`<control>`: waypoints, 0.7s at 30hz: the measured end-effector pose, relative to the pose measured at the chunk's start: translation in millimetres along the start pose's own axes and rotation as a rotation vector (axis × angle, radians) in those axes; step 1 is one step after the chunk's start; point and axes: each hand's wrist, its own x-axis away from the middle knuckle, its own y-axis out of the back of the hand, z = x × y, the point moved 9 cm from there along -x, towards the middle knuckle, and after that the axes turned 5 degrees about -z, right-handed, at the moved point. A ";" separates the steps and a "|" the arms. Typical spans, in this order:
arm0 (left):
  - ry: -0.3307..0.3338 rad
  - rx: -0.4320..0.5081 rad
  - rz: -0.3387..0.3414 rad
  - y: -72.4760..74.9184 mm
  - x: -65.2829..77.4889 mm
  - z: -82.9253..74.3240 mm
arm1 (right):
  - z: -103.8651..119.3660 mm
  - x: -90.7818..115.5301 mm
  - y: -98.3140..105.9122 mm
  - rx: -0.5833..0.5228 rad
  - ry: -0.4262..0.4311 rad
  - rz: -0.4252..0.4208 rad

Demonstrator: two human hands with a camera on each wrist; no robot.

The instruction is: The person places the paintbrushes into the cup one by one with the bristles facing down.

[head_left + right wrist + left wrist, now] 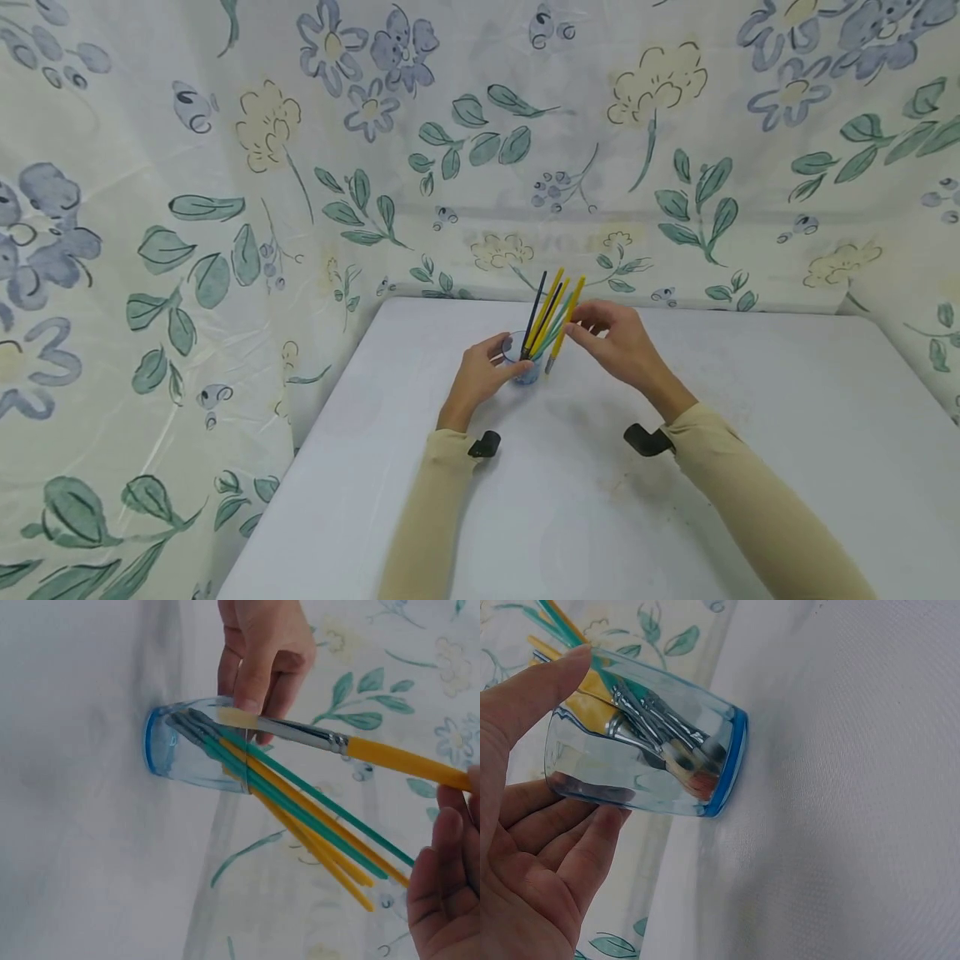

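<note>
A clear cup with a blue base stands on the table. My left hand holds it from the left side, thumb near the rim and fingers round the far side. Several paintbrushes with yellow, green and dark handles lean in the cup, bristles down, handles spreading out over the rim. My right hand pinches a yellow paintbrush by its handle. Its pale bristle tip points down and shows beside the cup in the head view; in the right wrist view it overlaps the cup's rim, so I cannot tell whether it touches.
A white table stretches under both arms, with faint brownish marks on its right part. Flower-print cloth hangs behind the table's far edge and along the left side. A dark wrist mount sticks inward from each sleeve.
</note>
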 end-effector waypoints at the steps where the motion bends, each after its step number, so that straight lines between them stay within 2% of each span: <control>1: 0.002 0.000 0.001 -0.1 0.0 0.1 | 0.2 -0.7 0.8 -0.012 -0.007 -0.014; 8: -0.016 0.010 0.003 0.3 0.5 0.5 | -1.1 -4.1 2.1 -0.060 -0.054 -0.111; 21: -0.001 0.005 0.012 2.0 2.9 2.2 | -10.3 -4.0 -6.8 -0.124 -0.121 -0.237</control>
